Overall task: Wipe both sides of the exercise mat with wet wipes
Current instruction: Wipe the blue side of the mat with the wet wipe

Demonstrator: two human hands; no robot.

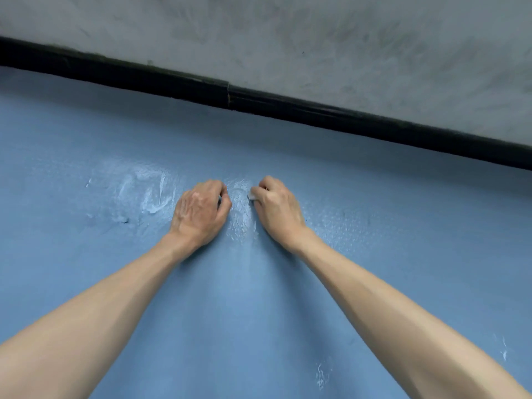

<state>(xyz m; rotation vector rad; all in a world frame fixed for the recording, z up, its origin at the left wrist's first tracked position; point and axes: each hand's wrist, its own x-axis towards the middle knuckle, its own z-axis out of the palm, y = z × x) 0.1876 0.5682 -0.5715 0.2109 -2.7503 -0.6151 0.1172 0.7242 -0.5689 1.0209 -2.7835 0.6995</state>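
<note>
— Mat (259,326), where?
— Beneath both hands. Right hand (276,208) fingers (260,191) pinch a white wipe (252,196); left hand (198,211) fingers (223,194) curl under, holding what I cannot tell. Wet streaks (241,217) between the fingers.

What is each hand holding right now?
Left hand: fingers curled on the blue exercise mat; contents cannot be told.
Right hand: pinches a small white wet wipe.

Grey smudged concrete-like surface (316,38) across top, dark scuff marks all over. Black strip (172,79) just below, running diagonally from upper left down to right edge, vertical seam near middle.
</note>
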